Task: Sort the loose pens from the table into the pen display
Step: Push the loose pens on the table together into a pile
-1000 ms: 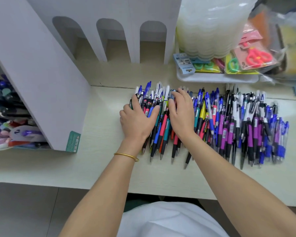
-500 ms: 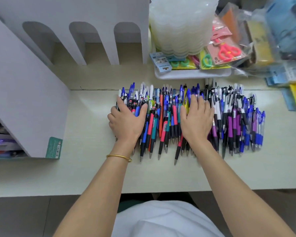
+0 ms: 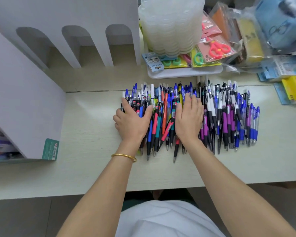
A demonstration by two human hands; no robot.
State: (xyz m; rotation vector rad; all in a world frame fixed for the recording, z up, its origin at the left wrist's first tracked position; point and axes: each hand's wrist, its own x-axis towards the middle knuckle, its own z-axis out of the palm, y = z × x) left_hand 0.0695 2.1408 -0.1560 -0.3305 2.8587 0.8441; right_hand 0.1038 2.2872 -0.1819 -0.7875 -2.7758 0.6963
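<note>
A wide heap of loose pens point(image 3: 229, 117) lies on the pale table point(image 3: 92, 168), tips toward me, in blue, purple, black, red and teal. My left hand point(image 3: 132, 121) rests on the heap's left end, fingers curled over the outermost pens. My right hand point(image 3: 189, 119) lies flat, fingers spread, on the middle of the heap. Between both hands sits a bundle of red, teal and blue pens point(image 3: 161, 120). The white pen display point(image 3: 24, 100) stands at the left, and several pens show in its open side point(image 3: 0, 144).
A white divider with three arched openings point(image 3: 75, 40) stands behind the display. At the back right sit a stack of translucent lids point(image 3: 171, 26), a white tray point(image 3: 184, 73) of packaged scissors, and bagged stationery point(image 3: 280, 40). The table's front edge runs just below my forearms.
My right hand slid right along the heap, away from my left, widening the bundle between them. The view shifted right, so less of the display shows.
</note>
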